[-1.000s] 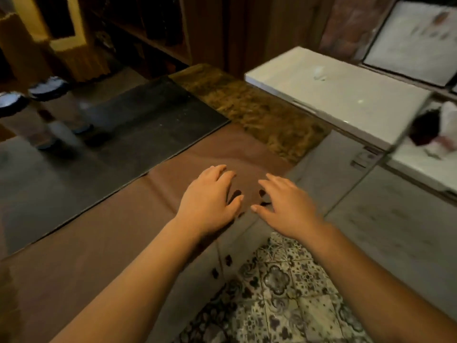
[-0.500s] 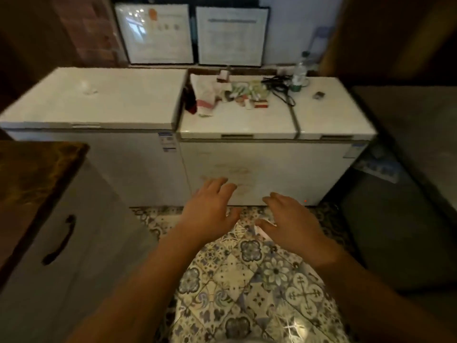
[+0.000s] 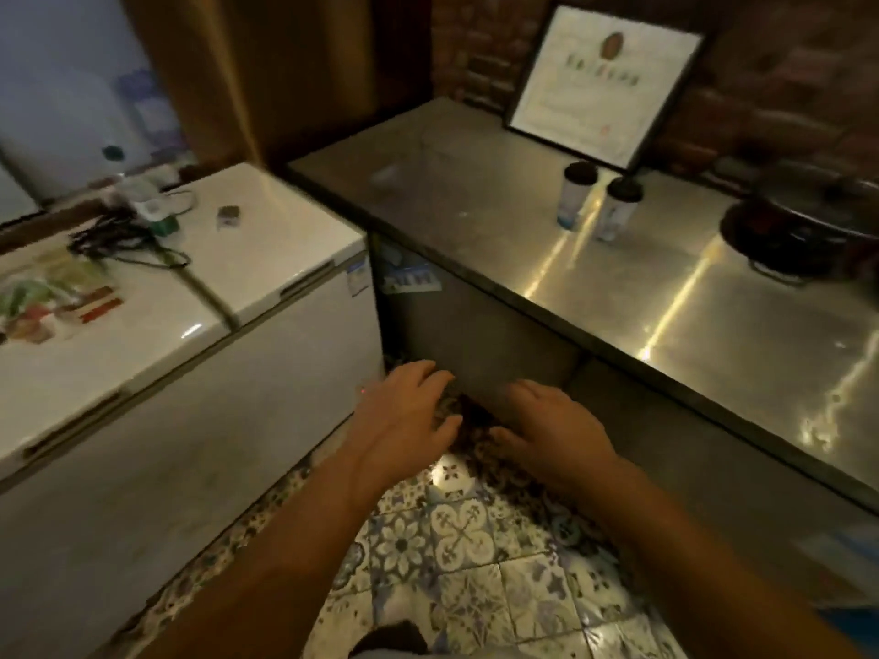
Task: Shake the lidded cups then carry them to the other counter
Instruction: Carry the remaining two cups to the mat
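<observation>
Fingers point(image 3: 430, 373) still spread, empty; lidded cups point(image 3: 573, 196) now visible.

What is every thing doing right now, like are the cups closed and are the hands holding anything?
Left cup: upright on the steel counter, dark lid on.
Right cup: upright beside it, dark lid on.
Left hand: open, holding nothing.
Right hand: open, holding nothing.
Chest freezer: lids closed.
Framed certificate: leaning against the brick wall.
Dark pot: on the counter, too blurred to tell more.

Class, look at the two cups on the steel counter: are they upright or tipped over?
Upright. Both cups stand on their bases on the steel counter, dark lids on top.
</observation>
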